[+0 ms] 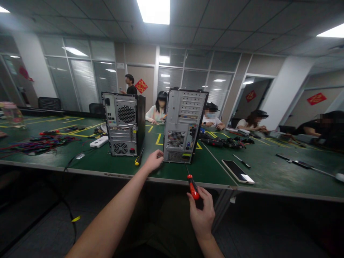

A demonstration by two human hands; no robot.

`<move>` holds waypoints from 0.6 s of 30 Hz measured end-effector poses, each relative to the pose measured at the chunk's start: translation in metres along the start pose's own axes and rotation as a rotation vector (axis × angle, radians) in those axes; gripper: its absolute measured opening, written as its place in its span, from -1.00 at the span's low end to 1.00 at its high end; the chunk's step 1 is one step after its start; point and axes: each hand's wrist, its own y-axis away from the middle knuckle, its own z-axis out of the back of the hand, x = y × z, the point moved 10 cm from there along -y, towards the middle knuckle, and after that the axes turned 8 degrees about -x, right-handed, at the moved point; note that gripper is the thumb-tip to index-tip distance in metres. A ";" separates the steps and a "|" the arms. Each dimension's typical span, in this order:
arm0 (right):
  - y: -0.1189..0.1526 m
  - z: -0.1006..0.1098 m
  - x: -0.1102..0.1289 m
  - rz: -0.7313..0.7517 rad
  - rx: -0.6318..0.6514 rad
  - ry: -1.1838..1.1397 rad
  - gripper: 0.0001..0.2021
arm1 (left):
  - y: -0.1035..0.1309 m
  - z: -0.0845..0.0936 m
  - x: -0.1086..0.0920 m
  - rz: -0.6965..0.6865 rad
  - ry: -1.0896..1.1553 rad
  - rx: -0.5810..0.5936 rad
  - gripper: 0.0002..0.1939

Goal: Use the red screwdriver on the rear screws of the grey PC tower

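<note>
Two computer towers stand upright on the green table, their back panels facing me. My right hand grips a red and black screwdriver by its handle, and the thin shaft points up toward the bottom edge of the right tower. At that tower's lower left corner is my left hand, its fingers curled close to the case; whether they hold anything is hidden. A yellow and black screwdriver lies by the lower right corner of the left tower.
Bundled coloured wires and a white power strip lie on the left. A phone, a thin tool and black cables are on the right. Several people sit across the green table; one stands behind.
</note>
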 end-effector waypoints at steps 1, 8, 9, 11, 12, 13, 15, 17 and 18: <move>0.000 0.001 -0.001 -0.002 -0.005 0.006 -0.74 | 0.000 0.000 0.000 0.000 0.000 -0.001 -0.81; -0.001 -0.001 0.000 -0.003 0.017 0.006 -0.70 | -0.001 -0.002 0.001 -0.007 -0.002 -0.002 -0.81; 0.000 -0.001 0.001 0.001 0.022 -0.001 -0.68 | -0.001 -0.001 0.001 -0.007 -0.006 -0.007 -0.82; 0.001 -0.003 0.002 0.005 0.034 -0.010 -0.65 | -0.001 -0.001 0.001 -0.008 -0.012 -0.009 -0.82; 0.001 -0.003 0.002 0.005 0.040 -0.011 -0.64 | -0.001 -0.001 0.000 -0.008 -0.012 -0.010 -0.83; 0.002 -0.004 0.002 0.004 0.045 -0.011 -0.62 | -0.001 -0.001 0.001 -0.009 -0.011 -0.008 -0.83; 0.003 -0.004 0.001 -0.001 0.050 -0.008 -0.60 | -0.001 -0.001 0.001 -0.008 -0.010 -0.009 -0.82; 0.003 -0.004 0.000 -0.007 0.051 -0.008 -0.59 | -0.001 -0.001 0.002 -0.011 -0.005 -0.005 -0.82; 0.003 -0.004 0.000 -0.011 0.051 -0.009 -0.60 | -0.001 -0.001 0.002 -0.013 -0.003 -0.001 -0.82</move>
